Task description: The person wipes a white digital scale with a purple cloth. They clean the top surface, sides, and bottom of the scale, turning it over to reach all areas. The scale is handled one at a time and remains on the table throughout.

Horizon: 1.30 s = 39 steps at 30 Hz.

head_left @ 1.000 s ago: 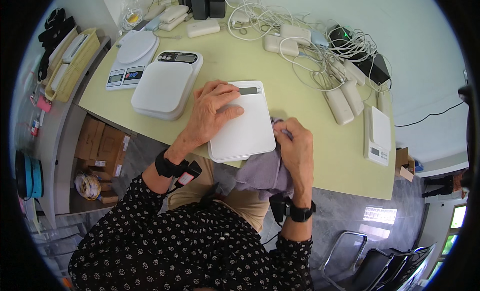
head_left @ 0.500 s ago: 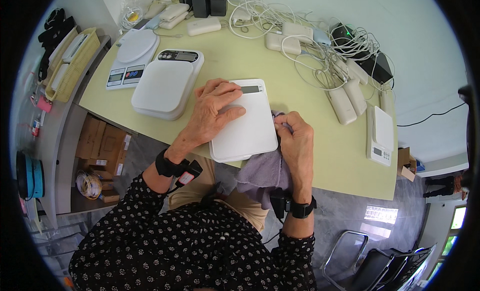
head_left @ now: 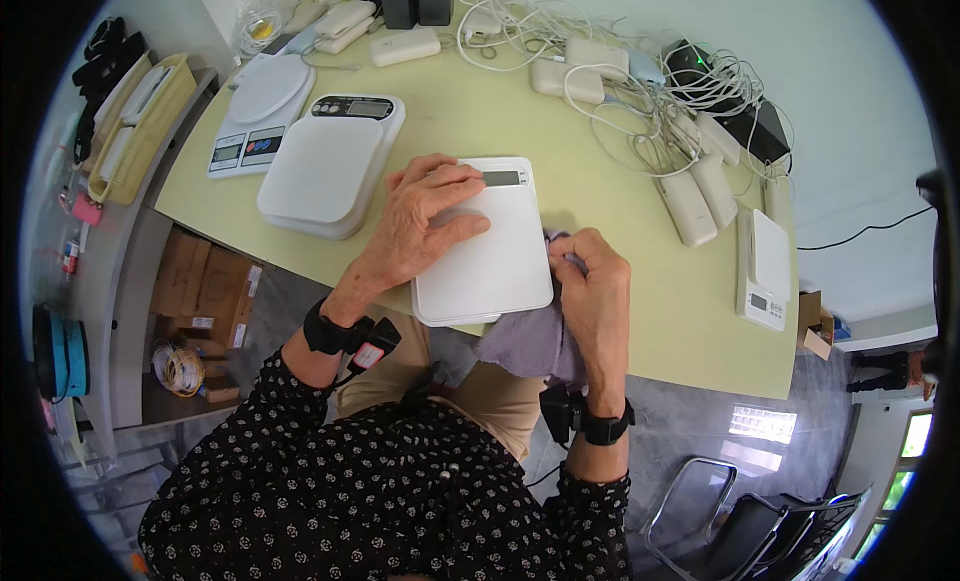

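A flat white kitchen scale [head_left: 490,256] with a small dark display lies at the table's near edge in front of me. My left hand [head_left: 425,216] rests on its upper left part, the fingers stretched over the top beside the display and the thumb out on the plate. At the scale's right edge my right hand [head_left: 595,281] is closed, pinching a grey-purple cloth [head_left: 535,341]. The cloth is pressed against the scale's side and hangs down past the table edge. Part of it is hidden behind the hand and under the scale.
Left of my hand stand a thick white scale [head_left: 330,166] and a scale with a round plate [head_left: 268,91]. Another small scale [head_left: 765,256] is at the right edge. Tangled white cables [head_left: 650,131] and several power banks [head_left: 685,206] lie at the back right. A chair [head_left: 740,536] stands lower right.
The scale's near end has shifted slightly left. My right hand stays at its right edge with the cloth, whose hanging part has changed its folds. My left hand stays on the scale.
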{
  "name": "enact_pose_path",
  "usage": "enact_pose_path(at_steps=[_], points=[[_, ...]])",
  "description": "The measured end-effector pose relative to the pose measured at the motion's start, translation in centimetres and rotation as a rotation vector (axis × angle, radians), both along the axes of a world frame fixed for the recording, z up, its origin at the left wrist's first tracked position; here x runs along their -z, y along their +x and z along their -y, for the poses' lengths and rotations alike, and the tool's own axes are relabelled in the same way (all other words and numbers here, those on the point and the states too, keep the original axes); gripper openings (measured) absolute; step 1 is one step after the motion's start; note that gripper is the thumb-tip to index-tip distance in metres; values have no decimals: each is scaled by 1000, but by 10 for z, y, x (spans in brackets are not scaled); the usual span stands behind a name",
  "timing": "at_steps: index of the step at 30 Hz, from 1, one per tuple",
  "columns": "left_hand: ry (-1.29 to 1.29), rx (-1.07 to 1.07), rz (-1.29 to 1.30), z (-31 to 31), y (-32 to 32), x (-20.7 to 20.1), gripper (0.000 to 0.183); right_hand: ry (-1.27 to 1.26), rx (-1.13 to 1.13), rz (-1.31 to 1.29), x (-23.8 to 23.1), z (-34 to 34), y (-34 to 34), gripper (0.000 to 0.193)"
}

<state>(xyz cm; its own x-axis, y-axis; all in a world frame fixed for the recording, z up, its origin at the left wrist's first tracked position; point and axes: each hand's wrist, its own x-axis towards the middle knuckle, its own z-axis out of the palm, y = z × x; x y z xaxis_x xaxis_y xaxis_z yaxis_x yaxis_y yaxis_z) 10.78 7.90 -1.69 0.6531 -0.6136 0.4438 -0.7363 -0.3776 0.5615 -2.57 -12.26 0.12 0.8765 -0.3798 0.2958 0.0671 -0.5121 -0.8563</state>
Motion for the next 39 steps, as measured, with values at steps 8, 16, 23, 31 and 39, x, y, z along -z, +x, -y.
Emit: enact_pose_path(at_steps=[8,16,23,31,39], points=[[-126,-24,-54,2,1,5,27,-45,-25,-49,-8,-1,-21,7],[-448,-27,-304,-3,17,14,28,15,-51,-45,-5,-3,-32,11],[-48,-95,-80,-4,18,6,39,11,-20,-28,-5,-9,-32,10],[47,-13,-80,-3,21,6,49,2,58,22,0,-10,2,7],[3,-10,-137,-3,22,6,47,2,16,-136,-11,-15,-42,8]])
